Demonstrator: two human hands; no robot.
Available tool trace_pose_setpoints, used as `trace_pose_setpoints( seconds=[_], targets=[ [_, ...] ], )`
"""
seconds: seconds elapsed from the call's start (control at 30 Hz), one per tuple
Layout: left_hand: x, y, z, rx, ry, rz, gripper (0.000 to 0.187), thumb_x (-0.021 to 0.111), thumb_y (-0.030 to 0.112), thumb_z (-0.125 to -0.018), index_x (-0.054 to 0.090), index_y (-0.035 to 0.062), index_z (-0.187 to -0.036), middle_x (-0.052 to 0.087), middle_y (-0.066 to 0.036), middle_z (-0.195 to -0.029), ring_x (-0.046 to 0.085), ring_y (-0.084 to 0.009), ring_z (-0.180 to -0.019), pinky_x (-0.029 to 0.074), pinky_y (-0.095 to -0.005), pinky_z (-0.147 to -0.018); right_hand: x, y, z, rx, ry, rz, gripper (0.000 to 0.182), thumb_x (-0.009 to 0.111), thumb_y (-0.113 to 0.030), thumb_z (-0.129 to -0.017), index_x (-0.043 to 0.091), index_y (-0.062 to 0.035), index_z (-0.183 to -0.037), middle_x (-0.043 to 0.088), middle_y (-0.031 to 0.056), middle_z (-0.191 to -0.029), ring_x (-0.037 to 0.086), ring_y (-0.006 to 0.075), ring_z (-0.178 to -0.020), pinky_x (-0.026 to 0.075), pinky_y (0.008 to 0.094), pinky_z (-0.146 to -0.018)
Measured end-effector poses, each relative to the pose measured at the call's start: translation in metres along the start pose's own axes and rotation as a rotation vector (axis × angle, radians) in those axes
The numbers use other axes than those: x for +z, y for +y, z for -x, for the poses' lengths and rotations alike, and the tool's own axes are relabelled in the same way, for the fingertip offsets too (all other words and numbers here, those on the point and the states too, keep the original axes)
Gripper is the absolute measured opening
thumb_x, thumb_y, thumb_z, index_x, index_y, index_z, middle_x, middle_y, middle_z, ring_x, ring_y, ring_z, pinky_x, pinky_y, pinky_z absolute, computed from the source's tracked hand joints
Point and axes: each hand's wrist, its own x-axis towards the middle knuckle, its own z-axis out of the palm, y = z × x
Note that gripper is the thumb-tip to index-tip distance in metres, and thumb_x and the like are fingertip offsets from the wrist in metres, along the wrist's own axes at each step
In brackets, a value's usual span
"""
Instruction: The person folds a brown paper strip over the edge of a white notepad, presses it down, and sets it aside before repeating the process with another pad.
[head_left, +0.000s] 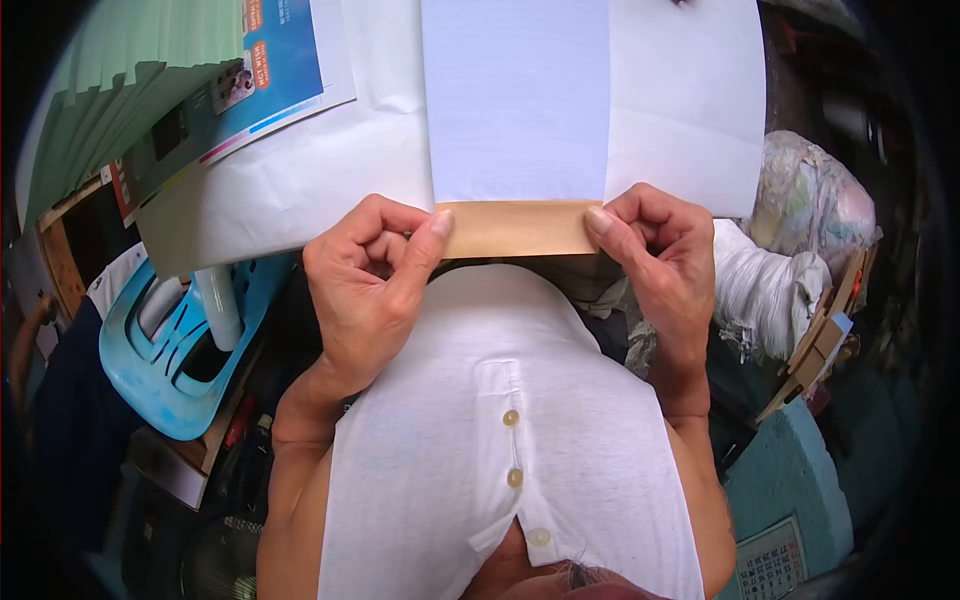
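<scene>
A brown paper strip [520, 229] runs along the near edge of a bluish-white sheet [516, 110], which shows faint lines. My left hand [370, 280] pinches the strip's left end, thumb on top and fingers curled beneath. At the other end, my right hand [662, 250] grips it the same way, its thumb near the sheet's corner. Between the two hands the strip lies flat and straight, close to the front of my white shirt [430, 400]. Larger white paper [690, 110] spreads under the sheet.
At the upper left, a stack of pale green folded paper [130, 90] lies over a blue printed poster [285, 60]. A light blue plastic chair [150, 370] stands lower left. To the right are a stuffed clear plastic bag [815, 190] and a white cloth bundle [765, 285].
</scene>
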Motion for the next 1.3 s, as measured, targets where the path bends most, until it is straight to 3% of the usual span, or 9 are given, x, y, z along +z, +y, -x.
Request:
trace_pose_setpoints(
  seconds=[0.8,1.3],
  targets=[
    [0.0025,-0.001,-0.0003,-0.001,0.021,0.011,0.015,0.072,0.005,-0.094,0.067,-0.0002,-0.081,0.045,0.01,-0.052,0.033,0.0035,-0.049,0.023,-0.0185,-0.046,0.0034,0.0014,-0.0014,0.03,0.065,0.01,0.023,0.072,-0.005,-0.094,0.065,0.0005,-0.074,0.043,-0.0125,-0.057,0.029,-0.0028,-0.053,0.018,0.0206,-0.049],
    [0.0035,-0.003,-0.0022,0.036,0.013,-0.008,0.016,0.073,0.008,-0.094,0.067,0.0003,-0.08,0.047,0.009,-0.049,0.035,0.0031,-0.046,0.024,-0.0194,-0.044,0.0018,-0.0016,-0.0004,0.018,0.052,0.025,0.026,0.071,-0.009,-0.095,0.061,-0.0017,-0.073,0.049,-0.01,-0.062,0.032,-0.0029,-0.055,0.019,0.0203,-0.051]
  ],
)
